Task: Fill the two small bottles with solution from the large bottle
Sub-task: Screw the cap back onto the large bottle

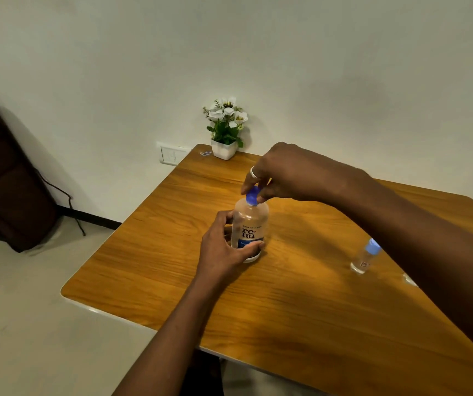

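The large clear bottle (pixel 251 224) with a "renu" label stands upright near the middle of the wooden table (pixel 301 304). My left hand (pixel 223 247) grips its lower body from the left. My right hand (pixel 278 174) reaches over from the right and pinches the bottle's blue cap (pixel 253 196) with its fingertips. One small clear bottle (pixel 365 257) with a light blue cap stands to the right, just beside my right forearm. A second small bottle is mostly hidden behind that forearm; only a clear bit (pixel 409 279) shows.
A white pot of white flowers (pixel 226 130) stands at the table's far corner, with a small sticker (pixel 205 153) next to it. A wall socket (pixel 169 155) sits behind the table. A dark chair (pixel 4 178) and a cord stand at the left on the floor.
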